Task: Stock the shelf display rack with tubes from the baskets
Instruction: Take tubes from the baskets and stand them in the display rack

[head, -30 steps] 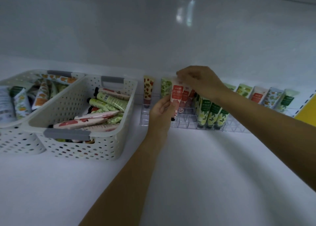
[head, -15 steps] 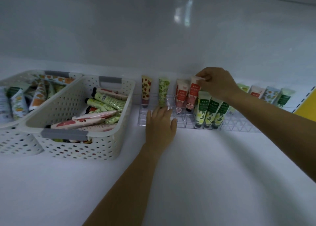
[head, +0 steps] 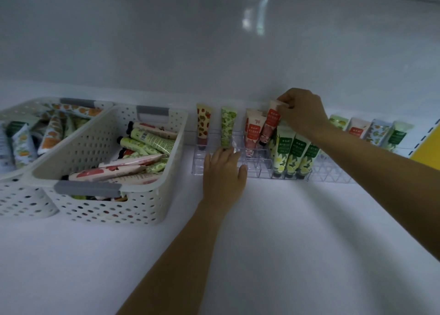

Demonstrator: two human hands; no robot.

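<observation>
As a person's right hand pinches the crimped top of a red-labelled tube between thumb and curled fingers, the tube stands tilted in the clear display rack (three green tubes stand just beside it). The left hand lies flat on the rack's front, fingers straight, holding nothing; a white basket of tubes sits at left.

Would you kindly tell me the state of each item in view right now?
left hand: open, resting on the rack front.
right hand: pinching the red-label tube top.
red-label tube: tilted, in the rack.
rack: partly filled.
near basket: full of lying tubes.
</observation>
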